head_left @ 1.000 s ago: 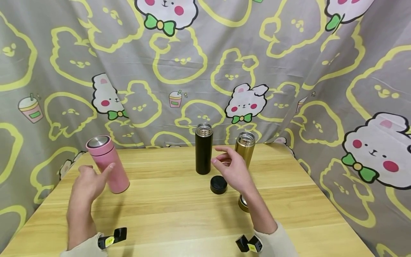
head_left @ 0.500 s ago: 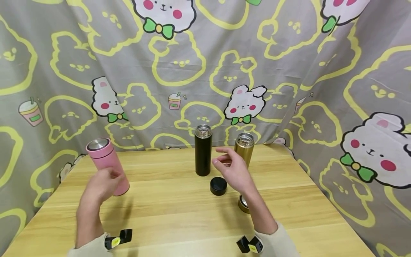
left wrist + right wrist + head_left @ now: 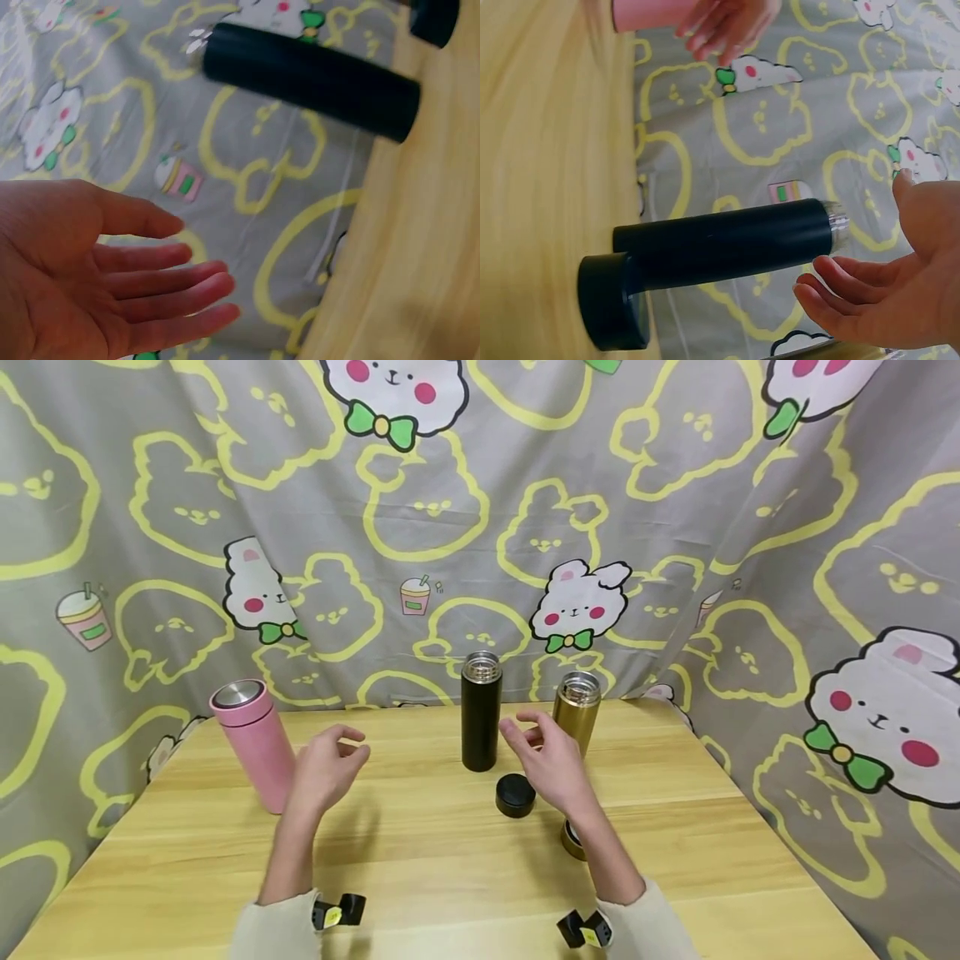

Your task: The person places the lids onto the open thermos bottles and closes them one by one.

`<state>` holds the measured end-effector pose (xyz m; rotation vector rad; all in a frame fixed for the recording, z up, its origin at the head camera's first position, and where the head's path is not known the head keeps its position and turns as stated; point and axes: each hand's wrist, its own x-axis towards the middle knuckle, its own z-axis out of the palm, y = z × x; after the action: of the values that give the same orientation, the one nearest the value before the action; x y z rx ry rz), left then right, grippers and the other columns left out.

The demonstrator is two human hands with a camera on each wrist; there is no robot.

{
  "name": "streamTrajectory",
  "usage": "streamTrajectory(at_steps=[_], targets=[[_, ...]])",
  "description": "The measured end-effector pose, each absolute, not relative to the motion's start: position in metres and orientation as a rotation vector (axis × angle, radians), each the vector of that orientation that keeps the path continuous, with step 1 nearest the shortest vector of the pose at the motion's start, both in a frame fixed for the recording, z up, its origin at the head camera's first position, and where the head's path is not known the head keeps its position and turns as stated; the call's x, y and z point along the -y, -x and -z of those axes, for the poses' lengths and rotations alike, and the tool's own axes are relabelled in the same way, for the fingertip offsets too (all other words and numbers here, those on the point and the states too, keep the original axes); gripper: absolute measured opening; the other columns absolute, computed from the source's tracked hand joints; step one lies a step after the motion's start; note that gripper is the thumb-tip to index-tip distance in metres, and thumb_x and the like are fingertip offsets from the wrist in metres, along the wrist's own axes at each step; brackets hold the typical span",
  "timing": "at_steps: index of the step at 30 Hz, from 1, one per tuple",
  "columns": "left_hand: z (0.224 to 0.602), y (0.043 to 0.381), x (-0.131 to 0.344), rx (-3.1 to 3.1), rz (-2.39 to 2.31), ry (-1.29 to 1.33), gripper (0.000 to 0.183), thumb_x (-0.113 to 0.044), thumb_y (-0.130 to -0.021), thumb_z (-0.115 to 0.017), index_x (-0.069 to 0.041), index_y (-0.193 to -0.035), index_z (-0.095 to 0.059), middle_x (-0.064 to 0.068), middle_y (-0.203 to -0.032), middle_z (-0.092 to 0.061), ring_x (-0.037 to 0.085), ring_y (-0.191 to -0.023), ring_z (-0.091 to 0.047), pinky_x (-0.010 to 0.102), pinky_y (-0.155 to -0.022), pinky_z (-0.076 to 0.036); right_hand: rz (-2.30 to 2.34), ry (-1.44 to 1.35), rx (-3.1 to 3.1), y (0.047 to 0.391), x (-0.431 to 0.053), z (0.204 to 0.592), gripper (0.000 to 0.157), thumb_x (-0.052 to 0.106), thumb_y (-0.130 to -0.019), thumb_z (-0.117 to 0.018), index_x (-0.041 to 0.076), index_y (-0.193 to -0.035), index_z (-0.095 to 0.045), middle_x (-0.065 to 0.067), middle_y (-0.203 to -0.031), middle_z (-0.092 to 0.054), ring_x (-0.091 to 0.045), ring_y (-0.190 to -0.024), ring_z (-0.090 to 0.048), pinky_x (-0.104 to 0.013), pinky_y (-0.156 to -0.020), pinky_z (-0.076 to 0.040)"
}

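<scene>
My left hand (image 3: 327,771) hovers over the table just right of the pink thermos (image 3: 258,747), which has its steel-topped lid on. In the left wrist view its fingers are relaxed and hold nothing. The black thermos (image 3: 480,718) stands upright and uncapped, its steel neck bare. Between it and the uncapped gold thermos (image 3: 577,714) is my right hand (image 3: 553,768), loosely bent and holding nothing, in front of part of the gold one. The black lid (image 3: 515,795) lies in front of the black thermos. My right forearm partly covers the gold lid (image 3: 573,841).
The wooden table (image 3: 420,877) reaches back to a grey patterned curtain (image 3: 450,535), which also hangs along both sides. Small black cameras are strapped at both wrists, over light sleeves (image 3: 277,931).
My left hand has moved right, from in front of the pink thermos to its right side. My right hand has stayed almost in place. The bottles and lids have not moved.
</scene>
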<state>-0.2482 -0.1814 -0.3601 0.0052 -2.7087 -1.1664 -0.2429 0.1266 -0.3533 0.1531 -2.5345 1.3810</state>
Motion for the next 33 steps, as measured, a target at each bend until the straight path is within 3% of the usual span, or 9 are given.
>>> streamTrajectory(at_steps=[11, 17, 26, 33], targets=[[0.369, 0.252, 0.148, 2.636, 1.198, 0.011, 0.023, -0.02, -0.099, -0.06, -0.008, -0.115, -0.071, 0.016, -0.102, -0.077, 0.031, -0.093, -0.073, 0.049, -0.081, -0.055, -1.258, -0.146, 2.61, 0.255, -0.124, 0.372, 0.055, 0.048, -0.094, -0.07, 0.008, -0.131, -0.062, -0.015, -0.11, -0.069, -0.032, -0.108, -0.064, -0.049, -0.09, -0.053], [0.372, 0.25, 0.133, 2.649, 1.183, 0.089, 0.02, -0.021, -0.099, -0.062, -0.012, -0.113, -0.073, 0.011, -0.099, -0.077, 0.026, -0.09, -0.072, 0.044, -0.077, -0.055, -1.17, -0.183, 2.698, 0.256, -0.125, 0.378, 0.063, 0.037, -0.086, -0.079, 0.007, -0.137, -0.058, -0.019, -0.125, -0.063, -0.037, -0.117, -0.059, -0.052, -0.093, -0.05], [0.379, 0.248, 0.108, 2.667, 1.208, 0.194, 0.014, -0.016, -0.097, -0.065, -0.011, -0.105, -0.074, 0.006, -0.093, -0.077, 0.021, -0.084, -0.072, 0.04, -0.074, -0.056, -1.057, -0.236, 2.831, 0.261, -0.124, 0.395, 0.068, 0.028, -0.082, -0.081, 0.009, -0.142, -0.055, -0.025, -0.135, -0.056, -0.045, -0.128, -0.052, -0.055, -0.1, -0.047], [0.384, 0.244, 0.094, 2.747, 1.212, 0.265, 0.016, -0.021, -0.098, -0.064, -0.01, -0.106, -0.073, 0.006, -0.091, -0.076, 0.017, -0.079, -0.07, 0.035, -0.067, -0.055, -1.009, -0.307, 2.988, 0.26, -0.121, 0.404, 0.085, 0.022, -0.077, -0.088, 0.01, -0.151, -0.046, -0.027, -0.146, -0.047, -0.049, -0.138, -0.041, -0.06, -0.106, -0.043]])
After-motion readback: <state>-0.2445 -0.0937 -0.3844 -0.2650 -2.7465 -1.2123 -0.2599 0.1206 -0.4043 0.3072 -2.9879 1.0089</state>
